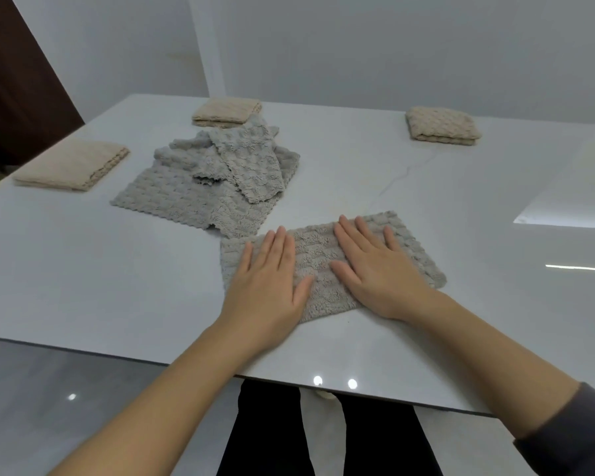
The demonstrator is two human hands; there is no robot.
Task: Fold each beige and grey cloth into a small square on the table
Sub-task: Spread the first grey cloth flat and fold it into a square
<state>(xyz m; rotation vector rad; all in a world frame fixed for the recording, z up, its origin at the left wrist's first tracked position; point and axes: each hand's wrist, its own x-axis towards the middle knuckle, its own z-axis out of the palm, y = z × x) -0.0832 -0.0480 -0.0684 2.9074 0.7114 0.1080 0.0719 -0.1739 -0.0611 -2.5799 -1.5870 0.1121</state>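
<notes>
On the glossy white table [461, 207], a pile of grey cloths [220, 173] lies loose and unfolded, several textured pieces overlapping one another at angles. Just beside this pile, on its near right side and almost touching its nearest scalloped edge, lies the grey cloth [315, 249] being worked, a flattened oblong turned slightly askew to the table edge. Both hands lie on it. The left hand [272, 269] rests palm down on the end of the cloth closer to the pile, fingers straight and together, gripping nothing. The right hand [378, 269] rests palm down on the end away from the pile, fingers straight and slightly spread, also released and simply pressing flat. The 2 thumbs point toward each other with bare cloth showing between them. A grey sleeve [571, 438] covers the right forearm near the elbow. 3 beige cloths are already folded into squares: the left beige square [71, 164] sits to the left of the pile, apart from it; the far beige square [225, 111] sits behind the pile, its near edge touched or overlapped by the topmost grey piece; the right beige square [442, 125] sits well apart from the pile, far to its right.
</notes>
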